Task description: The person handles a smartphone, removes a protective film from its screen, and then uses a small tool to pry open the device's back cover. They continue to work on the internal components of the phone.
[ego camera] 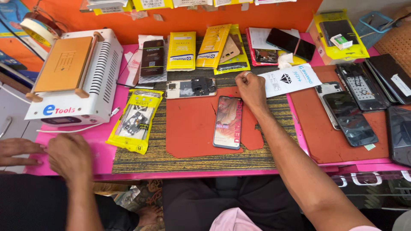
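A smartphone with a lit, colourful screen lies face up on a red-brown mat in the middle of the bench. My right hand, a ring on one finger, rests on the mat at the phone's top right corner, with the thumb touching the phone's upper edge; it grips nothing. My left hand lies palm down on the pink table edge at the near left and holds nothing. Just above the phone lies an opened phone body with its insides showing.
Another person's hand rests at the far left, next to mine. A white heating machine stands at back left, with a yellow parts bag beside it. Yellow packets and phones line the back. Several dark phones and screens lie at right.
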